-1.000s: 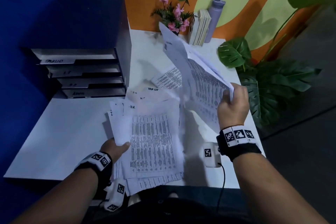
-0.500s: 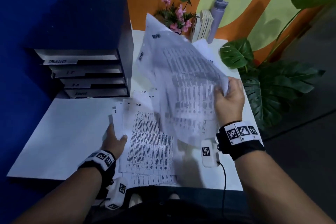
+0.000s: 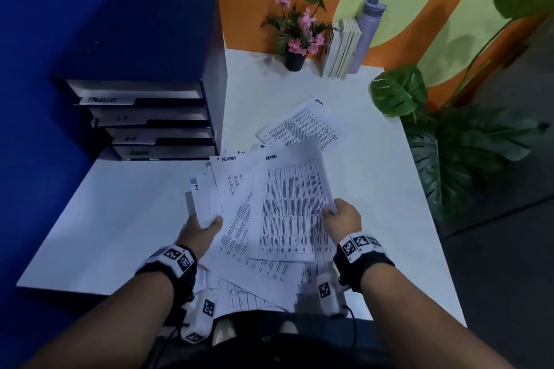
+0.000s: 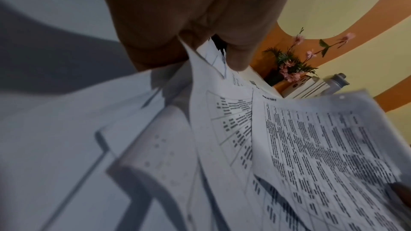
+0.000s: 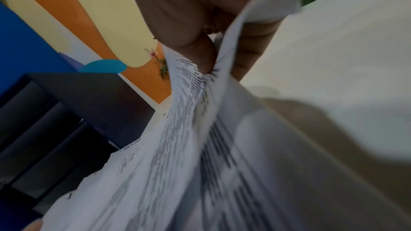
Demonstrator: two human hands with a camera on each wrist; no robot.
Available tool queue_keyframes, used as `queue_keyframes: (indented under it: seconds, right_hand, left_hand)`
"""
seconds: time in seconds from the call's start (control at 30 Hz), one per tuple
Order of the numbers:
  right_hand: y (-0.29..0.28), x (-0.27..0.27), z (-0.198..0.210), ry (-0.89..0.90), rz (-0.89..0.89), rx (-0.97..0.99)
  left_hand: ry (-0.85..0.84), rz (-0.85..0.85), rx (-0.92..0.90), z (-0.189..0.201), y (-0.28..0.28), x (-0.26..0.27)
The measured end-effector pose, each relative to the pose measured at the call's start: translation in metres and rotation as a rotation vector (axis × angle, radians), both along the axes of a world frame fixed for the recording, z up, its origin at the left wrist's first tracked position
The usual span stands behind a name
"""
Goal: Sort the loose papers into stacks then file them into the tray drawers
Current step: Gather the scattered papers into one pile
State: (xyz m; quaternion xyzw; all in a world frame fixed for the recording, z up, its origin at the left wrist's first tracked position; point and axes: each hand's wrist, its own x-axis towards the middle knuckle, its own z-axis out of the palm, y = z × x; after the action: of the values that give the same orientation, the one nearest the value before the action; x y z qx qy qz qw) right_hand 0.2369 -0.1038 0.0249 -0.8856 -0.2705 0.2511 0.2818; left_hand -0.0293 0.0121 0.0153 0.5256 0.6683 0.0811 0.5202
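Observation:
A fanned bundle of printed papers (image 3: 287, 210) lies over the near middle of the white table (image 3: 120, 219); two top sheets read ADMIN. My left hand (image 3: 201, 228) grips the bundle's left edge, thumb on top (image 4: 235, 55). My right hand (image 3: 341, 216) pinches the right edge of the top sheets (image 5: 200, 83), which curl upward there. One more ADMIN sheet (image 3: 299, 126) lies flat farther back on the table. The dark tray drawer unit (image 3: 144, 117) stands at the back left, its four labelled drawers closed; the bottom label reads ADMIN.
At the table's back edge stand a pot of pink flowers (image 3: 299, 33), a few upright books (image 3: 341, 48) and a grey bottle (image 3: 368, 30). A large leafy plant (image 3: 455, 141) stands off the right edge. Bare tabletop shows at left and right.
My right hand has lowered its raised sheaf from mid-air onto the bundle in front of me. One ADMIN sheet now lies flat farther back. My left hand still holds the left edge.

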Motion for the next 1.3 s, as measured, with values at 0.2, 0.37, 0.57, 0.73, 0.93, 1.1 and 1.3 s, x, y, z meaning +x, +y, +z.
queue_keyframes:
  seconds: [0.2, 0.37, 0.57, 0.73, 0.93, 1.1, 1.3]
  right_hand:
    - [0.013, -0.011, 0.008, 0.267, 0.261, -0.001]
    - [0.052, 0.009, -0.001, -0.145, 0.458, -0.158]
    - [0.093, 0.041, -0.003, -0.226, 0.472, -0.403]
    - [0.121, 0.044, -0.014, -0.188, 0.555, -0.493]
    - [0.103, 0.049, -0.021, -0.213, 0.388, -0.436]
    - [0.073, 0.052, -0.026, -0.284, 0.308, -0.596]
    - [0.041, 0.048, -0.023, -0.318, 0.266, -0.638]
  left_hand:
    - [0.036, -0.082, 0.079, 0.002, 0.004, -0.002]
    - [0.167, -0.101, 0.083, 0.000, 0.011, -0.014]
    - [0.201, -0.018, 0.015, -0.004, 0.019, -0.046]
    - [0.116, 0.011, -0.006, -0.010, 0.016, -0.070]
    - [0.221, -0.045, 0.057, -0.022, 0.022, -0.077]
    - [0.357, 0.022, 0.082, -0.025, 0.030, -0.082]
    - [0.278, -0.027, 0.002, -0.019, 0.030, -0.070]
